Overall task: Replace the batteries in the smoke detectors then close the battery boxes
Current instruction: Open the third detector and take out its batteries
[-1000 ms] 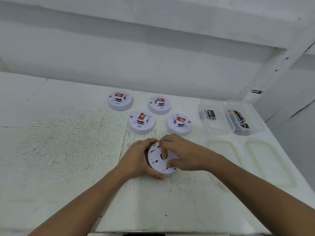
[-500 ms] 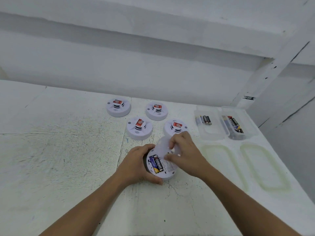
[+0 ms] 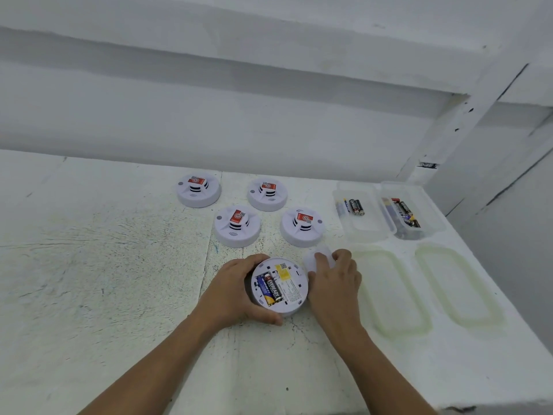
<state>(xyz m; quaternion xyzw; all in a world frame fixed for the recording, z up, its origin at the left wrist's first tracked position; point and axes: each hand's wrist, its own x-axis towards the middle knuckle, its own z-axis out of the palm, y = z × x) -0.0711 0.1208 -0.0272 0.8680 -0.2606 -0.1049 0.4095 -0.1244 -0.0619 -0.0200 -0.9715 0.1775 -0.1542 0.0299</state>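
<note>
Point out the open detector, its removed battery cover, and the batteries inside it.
open detector (image 3: 294, 290): head view, on its labelled underside.
battery cover (image 3: 312, 260): head view, on the white lid under the right hand.
batteries (image 3: 270, 289): head view, on the Eveready cell's label.

Looks like a plain workroom or makeshift test bench, not a home. Bare white-painted wall (image 3: 239, 121) with a rough ledge; white-painted post (image 3: 466, 115) at the table's far right corner. Worn white table (image 3: 89, 280), cracked and scuffed. Set out like bench work: four identical smoke detectors (image 3: 238, 226) grouped at the far middle, two clear plastic boxes (image 3: 362, 214) of batteries (image 3: 356, 207) at the far right edge, their lids (image 3: 392, 295) flat nearby.
</note>
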